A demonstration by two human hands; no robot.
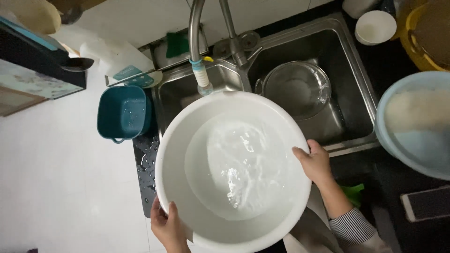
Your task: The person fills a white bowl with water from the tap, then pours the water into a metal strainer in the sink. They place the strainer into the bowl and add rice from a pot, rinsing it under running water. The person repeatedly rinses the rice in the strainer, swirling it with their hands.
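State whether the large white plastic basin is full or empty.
Partly full: the large white plastic basin holds rippling clear water across its bottom, well below the rim.

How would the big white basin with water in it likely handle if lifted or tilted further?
The white basin probably feels heavy and front-loaded, since water pools inside. Sloshing could shift its balance. Its wet rim looks slippery, so the left hand and right hand may slide.

The left sink bowl is covered almost wholly by the white basin [234, 171], with the faucet [198, 47] hung just over its far rim. The right sink bowl [349, 100] is partly filled by a metal pot [295, 89]. Open white counter [56, 178] is found left of the teal tub [123, 114]; the right side is crowded by a blue basin [415, 124].
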